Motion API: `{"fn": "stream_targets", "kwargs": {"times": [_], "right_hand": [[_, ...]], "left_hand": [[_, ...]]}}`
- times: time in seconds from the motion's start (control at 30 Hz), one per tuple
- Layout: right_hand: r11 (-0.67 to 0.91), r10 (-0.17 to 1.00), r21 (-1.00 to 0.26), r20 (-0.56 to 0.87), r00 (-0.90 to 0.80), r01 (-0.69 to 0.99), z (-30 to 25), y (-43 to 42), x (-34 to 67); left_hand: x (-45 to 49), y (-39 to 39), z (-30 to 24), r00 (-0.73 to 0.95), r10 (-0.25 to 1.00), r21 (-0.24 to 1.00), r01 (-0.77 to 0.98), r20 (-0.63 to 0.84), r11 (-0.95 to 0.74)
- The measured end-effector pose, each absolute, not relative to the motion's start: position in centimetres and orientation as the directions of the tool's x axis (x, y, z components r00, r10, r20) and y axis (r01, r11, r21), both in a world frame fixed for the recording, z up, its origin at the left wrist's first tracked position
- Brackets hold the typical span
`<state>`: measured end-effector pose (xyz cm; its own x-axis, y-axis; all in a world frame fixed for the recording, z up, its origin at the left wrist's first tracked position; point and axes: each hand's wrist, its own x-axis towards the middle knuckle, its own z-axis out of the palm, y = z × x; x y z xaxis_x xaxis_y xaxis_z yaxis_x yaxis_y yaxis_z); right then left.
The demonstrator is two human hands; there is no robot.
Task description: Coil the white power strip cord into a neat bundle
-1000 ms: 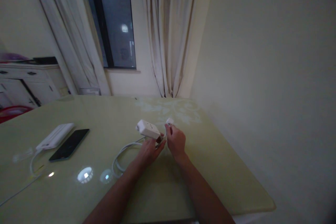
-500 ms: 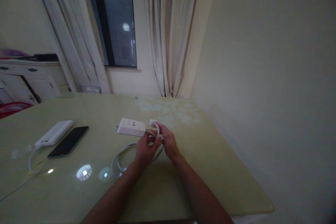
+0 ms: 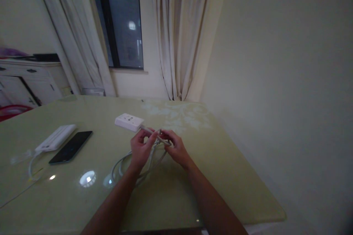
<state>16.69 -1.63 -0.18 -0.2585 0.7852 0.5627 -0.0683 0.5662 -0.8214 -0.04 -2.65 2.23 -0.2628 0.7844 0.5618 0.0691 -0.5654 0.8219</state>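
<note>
A white power strip (image 3: 129, 122) rests on the table just beyond my hands, its socket face up. From its right end a grey-white cord (image 3: 147, 129) runs into my fingers. My left hand (image 3: 142, 147) is closed on the cord near the strip, thumb against fingers. Beside it, my right hand (image 3: 174, 147) pinches a bent part of the same cord. Between the hands the cord crosses over itself, and loose loops hang down onto the table at the left wrist. The plug end is not visible, hidden by my fingers or the cord.
On the left of the pale green table (image 3: 234, 176) lie a black phone (image 3: 71, 147) and a white power bank (image 3: 56, 138) with a white cable (image 3: 31, 165). A wall (image 3: 275, 99) borders the right side. Behind stand curtains (image 3: 182, 44) and a white cabinet (image 3: 41, 80).
The power strip has shifted left and away from me, turning slightly. My left hand has moved left. The white plug-like end that showed by my right hand is no longer visible.
</note>
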Motion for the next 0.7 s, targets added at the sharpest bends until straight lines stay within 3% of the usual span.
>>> {"fn": "stream_targets", "kwargs": {"times": [0.2,0.33,0.47,0.57,0.7], "right_hand": [[0.546,0.807,-0.836,0.544,-0.229,-0.06,0.2,-2.0,15.9],[0.584,0.766,-0.808,0.579,-0.28,-0.074,0.4,-2.3,15.3],[0.606,0.791,-0.795,0.6,-0.123,0.022,-0.4,-1.9,15.5],[0.749,0.643,-0.599,0.76,-0.091,0.283,-0.8,-1.7,16.1],[0.783,0.465,-0.232,0.834,-0.295,0.578,-0.5,-2.5,16.5]], "left_hand": [[-0.5,-2.1,2.2,-0.213,0.826,0.852,0.082,0.523,-0.518],[-0.3,-1.5,1.7,-0.08,0.919,0.905,-0.16,0.387,-0.395],[-0.1,-0.9,1.2,-0.018,0.98,0.9,-0.393,0.197,-0.188],[0.1,-0.8,1.3,0.005,0.991,0.873,-0.474,0.132,-0.114],[0.6,-1.0,1.1,-0.016,0.998,0.851,-0.521,0.069,-0.067]]}}
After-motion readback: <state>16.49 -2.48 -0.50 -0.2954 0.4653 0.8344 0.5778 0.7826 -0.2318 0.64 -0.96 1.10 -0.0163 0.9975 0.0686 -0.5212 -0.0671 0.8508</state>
